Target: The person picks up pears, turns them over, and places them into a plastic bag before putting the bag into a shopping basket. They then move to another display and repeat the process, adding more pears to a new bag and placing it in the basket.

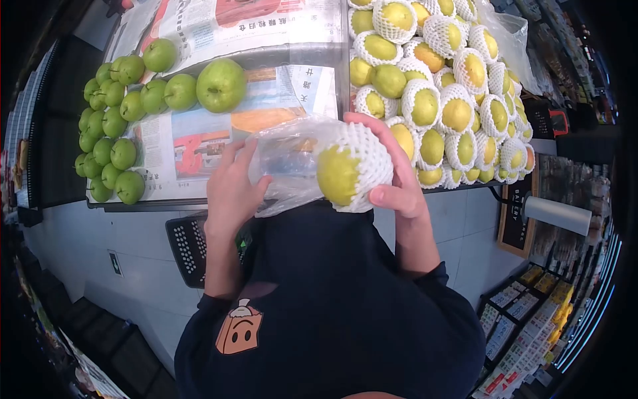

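A yellow-green pear [337,175] in a white foam net [371,163] is gripped in my right hand [404,189], thumb at the near side and fingers round the back. My left hand [232,185] has its curved fingers and thumb on a clear plastic bag [282,159]. The bag stretches across from my left hand to the pear, its right end right at the fruit. Both hands are over the front edge of the fruit stand, just above my dark top.
Green apples [221,85] stand in rows on newspaper [279,90] at the left. To the right is a heap of net-wrapped pears [457,114], with a clear plastic sheet [508,50] behind it. A black crate [187,247] is below the stand, and a plastic roll [557,215] juts out at right.
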Available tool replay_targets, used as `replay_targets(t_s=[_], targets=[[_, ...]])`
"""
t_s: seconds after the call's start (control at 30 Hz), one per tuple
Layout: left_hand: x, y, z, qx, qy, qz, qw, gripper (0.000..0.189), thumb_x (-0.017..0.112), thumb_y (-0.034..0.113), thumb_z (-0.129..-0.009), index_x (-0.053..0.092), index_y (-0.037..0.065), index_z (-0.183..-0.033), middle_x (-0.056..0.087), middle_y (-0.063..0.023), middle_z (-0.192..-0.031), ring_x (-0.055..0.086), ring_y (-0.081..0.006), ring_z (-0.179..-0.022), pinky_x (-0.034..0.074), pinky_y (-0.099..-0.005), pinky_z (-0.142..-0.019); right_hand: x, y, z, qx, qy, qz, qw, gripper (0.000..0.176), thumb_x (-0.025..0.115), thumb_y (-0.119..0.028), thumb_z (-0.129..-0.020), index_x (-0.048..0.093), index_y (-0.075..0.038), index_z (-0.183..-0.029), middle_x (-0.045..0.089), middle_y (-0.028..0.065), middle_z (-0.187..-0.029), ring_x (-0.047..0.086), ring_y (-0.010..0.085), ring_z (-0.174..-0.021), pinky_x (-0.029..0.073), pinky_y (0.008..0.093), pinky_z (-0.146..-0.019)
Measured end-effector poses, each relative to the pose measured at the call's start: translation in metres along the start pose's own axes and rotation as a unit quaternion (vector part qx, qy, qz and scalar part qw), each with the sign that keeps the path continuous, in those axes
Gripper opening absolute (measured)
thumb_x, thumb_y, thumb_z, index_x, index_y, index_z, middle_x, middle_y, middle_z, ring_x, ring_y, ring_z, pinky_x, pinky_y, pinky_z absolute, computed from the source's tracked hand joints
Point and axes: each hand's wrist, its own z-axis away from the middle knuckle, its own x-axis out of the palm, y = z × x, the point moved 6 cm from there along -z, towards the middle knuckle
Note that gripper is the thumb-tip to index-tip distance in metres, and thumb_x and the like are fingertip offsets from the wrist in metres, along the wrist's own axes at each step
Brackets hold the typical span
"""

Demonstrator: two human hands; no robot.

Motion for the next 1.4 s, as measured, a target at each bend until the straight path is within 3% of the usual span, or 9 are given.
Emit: replay_targets(t_s=[0.17, 0.33, 0.47, 0.73, 0.93, 0.97, 1.2, 1.27, 1.4], targets=[[-0.001, 0.010, 0.003, 0.052, 0.010, 0.038, 0.998, 0.059, 0.071, 0.005, -0.078, 0.055, 0.003, -0.134, 0.056, -0.0174, -0.130, 0.061, -0.0392, -0.109, 0.051, -0.0449, -0.090, 0.031, 0.030, -0.021, 0.052, -0.050, 0.208, 0.975, 0.076, 0.078, -0.027, -0.076, 0.045, -0.008, -0.142, 0.054, 0.0128, -0.133, 0.053, 0.0277, -0.125, 0.046, 0.0378, -0.100], [-0.004, 0.005, 0.005, -0.031, -0.004, 0.075, 0.997, 0.060, 0.066, 0.001, -0.076, 0.055, 0.003, -0.135, 0.057, -0.0180, -0.125, 0.062, -0.0394, -0.105, 0.051, -0.0457, -0.086, 0.038, 0.055, -0.038, -0.025, -0.009, 0.570, 0.821, 0.071, 0.079, -0.027, -0.069, 0.052, -0.011, -0.133, 0.058, 0.0161, -0.119, 0.057, 0.0366, -0.114, 0.052, 0.0430, -0.088], [-0.004, -0.001, 0.008, -0.039, -0.006, 0.043, 0.998, 0.062, 0.062, -0.003, -0.074, 0.054, 0.002, -0.136, 0.056, -0.0183, -0.125, 0.063, -0.0392, -0.095, 0.052, -0.0452, -0.080, 0.030, 0.060, -0.043, -0.037, 0.018, 0.665, 0.746, 0.070, 0.081, -0.030, -0.067, 0.053, -0.011, -0.128, 0.058, 0.0156, -0.108, 0.059, 0.0374, -0.102, 0.053, 0.0460, -0.084], [-0.028, 0.001, 0.023, -0.019, -0.090, 0.240, 0.966, 0.074, 0.053, -0.010, -0.071, 0.047, -0.002, -0.144, 0.044, -0.0164, -0.151, 0.056, -0.0147, -0.058, 0.049, -0.0268, -0.060, 0.025, 0.067, -0.043, 0.084, -0.010, 0.718, 0.691, 0.070, 0.084, -0.034, -0.067, 0.054, -0.008, -0.124, 0.058, 0.0171, -0.107, 0.060, 0.0360, -0.099, 0.054, 0.0452, -0.081], [-0.022, 0.009, 0.014, -0.028, -0.034, 0.226, 0.973, 0.080, 0.057, -0.009, -0.072, 0.040, -0.001, -0.150, 0.036, -0.0153, -0.158, 0.048, -0.0094, -0.056, 0.045, -0.0227, -0.056, 0.025, 0.064, -0.041, 0.053, -0.002, 0.704, 0.708, 0.092, 0.090, -0.041, -0.061, 0.049, -0.008, -0.136, 0.055, 0.0155, -0.116, 0.061, 0.0344, -0.101, 0.054, 0.0444, -0.080], [-0.019, 0.009, 0.013, -0.010, -0.041, 0.213, 0.976, 0.087, 0.057, -0.011, -0.072, 0.035, 0.006, -0.154, 0.032, -0.0128, -0.161, 0.044, -0.0013, -0.060, 0.041, -0.0175, -0.052, 0.026, 0.058, -0.037, 0.077, -0.018, 0.700, 0.710, 0.095, 0.091, -0.037, -0.060, 0.047, -0.009, -0.140, 0.054, 0.0147, -0.123, 0.061, 0.0341, -0.103, 0.055, 0.0432, -0.081], [-0.028, 0.012, 0.009, -0.014, 0.012, 0.197, 0.980, 0.079, 0.067, -0.005, -0.073, 0.046, 0.005, -0.148, 0.040, -0.0144, -0.156, 0.044, -0.0048, -0.058, 0.040, -0.0198, -0.053, 0.015, -0.011, -0.017, -0.076, 0.019, 0.573, 0.816, 0.061, 0.084, -0.024, -0.074, 0.059, -0.008, -0.127, 0.062, 0.0112, -0.115, 0.064, 0.0295, -0.104, 0.055, 0.0398, -0.078], [-0.032, 0.013, 0.010, 0.005, 0.073, 0.199, 0.977, 0.068, 0.068, -0.006, -0.074, 0.055, 0.007, -0.140, 0.048, -0.0122, -0.148, 0.042, -0.0039, -0.057, 0.035, -0.0190, -0.051, -0.016, -0.045, -0.011, -0.124, 0.116, 0.547, 0.820, 0.046, 0.079, -0.019, -0.079, 0.063, -0.006, -0.120, 0.066, 0.0098, -0.110, 0.065, 0.0269, -0.100, 0.054, 0.0385, -0.079], [-0.033, 0.016, 0.017, 0.024, 0.140, 0.264, 0.954, 0.049, 0.067, -0.008, -0.077, 0.064, 0.005, -0.124, 0.058, -0.0102, -0.133, 0.041, -0.0034, -0.056, 0.031, -0.0188, -0.049, -0.114, -0.108, -0.008, -0.214, 0.365, 0.649, 0.632, 0.050, 0.078, -0.019, -0.079, 0.060, -0.004, -0.123, 0.060, 0.0172, -0.120, 0.057, 0.0353, -0.112, 0.047, 0.0428, -0.096]])
